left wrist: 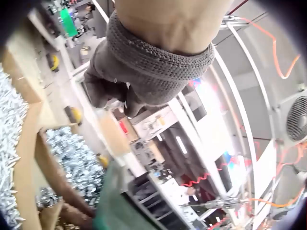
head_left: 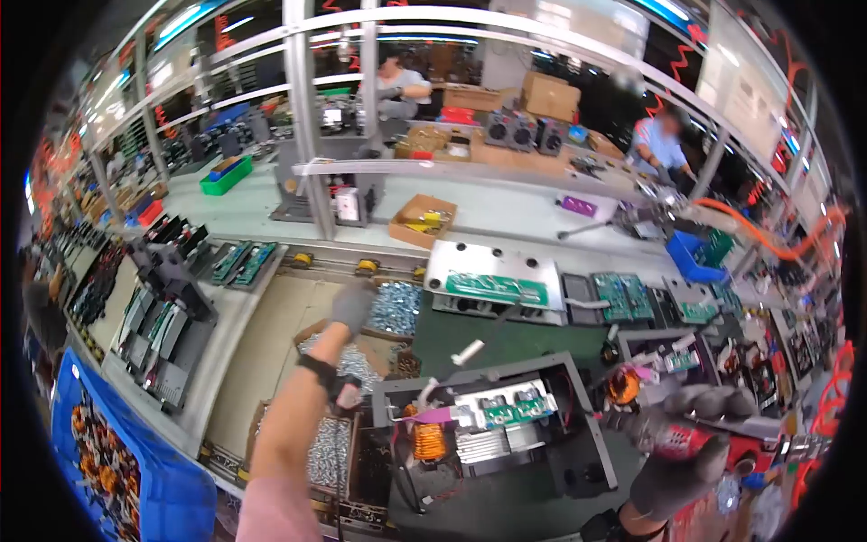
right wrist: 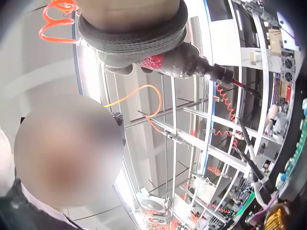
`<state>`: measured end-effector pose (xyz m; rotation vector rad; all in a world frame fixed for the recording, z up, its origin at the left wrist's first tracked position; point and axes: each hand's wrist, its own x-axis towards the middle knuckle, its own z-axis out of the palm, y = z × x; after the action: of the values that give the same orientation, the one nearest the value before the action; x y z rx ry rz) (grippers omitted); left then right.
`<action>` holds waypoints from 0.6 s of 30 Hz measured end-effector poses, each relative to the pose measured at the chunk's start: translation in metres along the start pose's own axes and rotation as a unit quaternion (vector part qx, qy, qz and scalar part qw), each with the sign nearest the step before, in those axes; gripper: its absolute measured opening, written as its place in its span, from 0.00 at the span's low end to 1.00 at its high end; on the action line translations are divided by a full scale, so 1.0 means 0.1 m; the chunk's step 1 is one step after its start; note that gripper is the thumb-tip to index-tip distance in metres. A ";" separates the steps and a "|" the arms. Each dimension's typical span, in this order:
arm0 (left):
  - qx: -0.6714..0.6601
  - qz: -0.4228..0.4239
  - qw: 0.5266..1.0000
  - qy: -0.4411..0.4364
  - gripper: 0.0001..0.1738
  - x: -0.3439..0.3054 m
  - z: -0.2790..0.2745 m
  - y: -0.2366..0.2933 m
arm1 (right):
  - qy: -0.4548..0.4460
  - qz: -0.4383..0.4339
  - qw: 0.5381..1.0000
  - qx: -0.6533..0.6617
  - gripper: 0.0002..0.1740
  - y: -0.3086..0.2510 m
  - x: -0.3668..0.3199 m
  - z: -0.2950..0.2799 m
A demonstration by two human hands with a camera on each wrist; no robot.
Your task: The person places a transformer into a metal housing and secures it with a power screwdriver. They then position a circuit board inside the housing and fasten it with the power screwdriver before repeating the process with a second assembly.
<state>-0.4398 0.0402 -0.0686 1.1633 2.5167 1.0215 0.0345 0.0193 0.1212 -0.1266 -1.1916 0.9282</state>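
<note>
My grey-gloved left hand (head_left: 352, 305) is over the edge of a cardboard box of small silver fasteners (head_left: 395, 309). In the left wrist view its fingers (left wrist: 103, 92) bend downward, and I cannot tell whether anything is between them. On the right, my gloved right hand (head_left: 682, 474) grips a red and dark power screwdriver (head_left: 670, 439), its bit pointing left toward an open black case (head_left: 591, 434). Inside that case are a green circuit board (head_left: 515, 411), a silver finned heat sink (head_left: 492, 444) and an orange copper coil (head_left: 429, 442). The screwdriver body (right wrist: 180, 63) also shows in the right wrist view.
More boxes hold silver screws (head_left: 330, 456). Behind the case stands a white metal panel with a green board (head_left: 497, 287). A second case with a coil (head_left: 623, 386) is at the right. A blue bin of coils (head_left: 135, 452) stands lower left. Two people work across the line.
</note>
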 end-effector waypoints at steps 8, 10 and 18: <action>-0.164 0.356 0.914 0.104 0.06 -1.44 -1.07 2.59 | 0.080 -0.152 0.984 -0.039 0.30 -0.28 0.34 -0.24; -0.203 0.391 0.897 -0.030 0.08 -1.68 -0.89 2.98 | 0.090 -0.146 0.985 -0.012 0.29 -0.34 0.39 -0.28; -0.247 0.225 0.825 -0.455 0.14 -2.08 0.15 4.00 | 0.084 -0.252 0.963 -0.039 0.24 -0.45 0.61 -0.95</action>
<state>-0.0525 0.0783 0.1594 1.5794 1.1804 0.8183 0.1423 0.0673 0.1514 0.0361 -1.0337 0.4143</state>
